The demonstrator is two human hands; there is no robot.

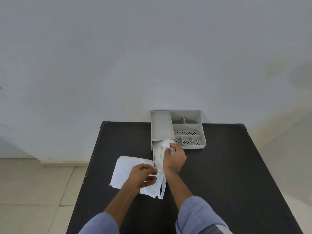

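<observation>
A grey plastic organiser (187,127) with several compartments stands at the far edge of the black table (219,166). Its drawer (153,149) is pulled out toward me at the lower left. My right hand (173,157) grips a crumpled white cloth (166,145) over the open drawer, and the cloth trails down from the hand. My left hand (143,176) pinches the lower part of that cloth near the drawer's front. Beneath my left hand a flat white sheet (125,171) lies on the table.
A pale wall rises right behind the organiser. Beige floor tiles (33,191) lie left of the table. The table's left edge runs close to the white sheet.
</observation>
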